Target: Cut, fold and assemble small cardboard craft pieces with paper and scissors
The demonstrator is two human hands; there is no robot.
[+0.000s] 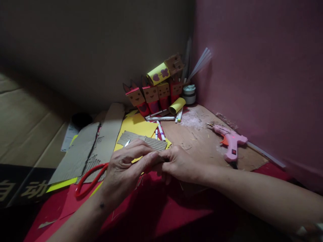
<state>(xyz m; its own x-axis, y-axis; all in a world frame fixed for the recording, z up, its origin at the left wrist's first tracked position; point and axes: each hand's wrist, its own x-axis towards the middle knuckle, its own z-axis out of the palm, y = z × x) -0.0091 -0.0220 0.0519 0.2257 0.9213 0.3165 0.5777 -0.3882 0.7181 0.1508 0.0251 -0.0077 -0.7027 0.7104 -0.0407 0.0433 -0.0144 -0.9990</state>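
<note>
My left hand [127, 163] and my right hand [180, 164] meet over the front of the work area, fingers closed. Pinched between them is a small piece of cardboard, mostly hidden by the fingers. Beneath my left hand lies a pair of scissors; its red handle [80, 186] shows to the left and a blade tip pokes out beyond the knuckles. Just behind the fingers, strips of corrugated cardboard [155, 144] rest on yellow paper [137, 124].
A pink glue gun [230, 143] lies at right on a brown board [199, 137]. Cardboard-and-paper animal figures [151, 94], a yellow paper tube [177, 106], markers [161, 131] and a lidded jar [189, 94] stand at the back. Torn cardboard [75, 153] is at left.
</note>
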